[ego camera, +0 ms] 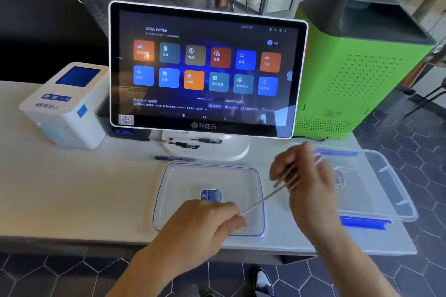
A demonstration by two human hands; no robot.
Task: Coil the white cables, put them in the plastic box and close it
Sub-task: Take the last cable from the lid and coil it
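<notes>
Left hand point(207, 222) pinches 1 white cable point(261, 199) taut over the open plastic box point(258, 200) near the counter's front edge; blurred right hand point(301, 176) grips its loops.

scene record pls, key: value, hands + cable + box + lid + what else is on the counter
left hand: closed, pinching one end of the white cable over the box's near edge
right hand: blurred, raised beside the box, cable loops around its fingers
white cable: taut between the hands, partly coiled
plastic box: open, no cable inside, blue label on its base
lid: off, flat on the counter right of the box, blue clips
counter, other: touchscreen terminal, white printer, green machine, pens
</notes>
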